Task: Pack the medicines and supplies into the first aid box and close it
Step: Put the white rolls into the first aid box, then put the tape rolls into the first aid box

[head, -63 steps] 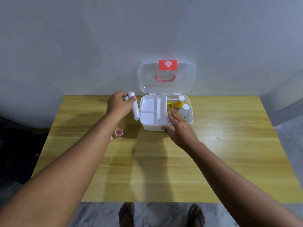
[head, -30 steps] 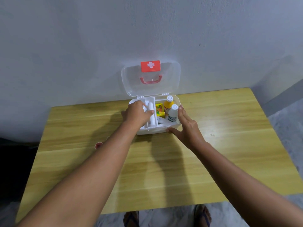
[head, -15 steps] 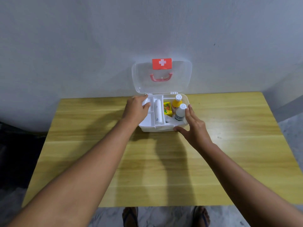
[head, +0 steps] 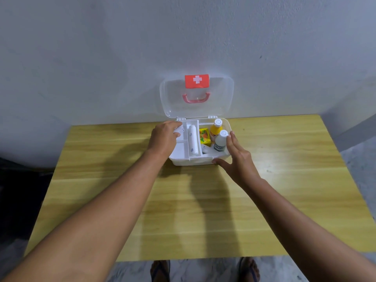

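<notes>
First aid box (head: 191, 160) sits far-centre, lid (head: 219, 98) up. Left hand (head: 163, 137) pinches a small white item (head: 179, 130) over the left compartment. Right hand (head: 237, 157), fingers straight, braces the right side. That upright yellow bottle (head: 215, 130) could foul the closing lid.

Lighting: soft, even, from above; my arms (head: 114, 200) throw blurred shadows across the table (head: 284, 180), which shows a pale sheen right of the box (head: 191, 160). Picture: sharp at centre, table edges bowed by the wide lens, lower-left corner dark.
</notes>
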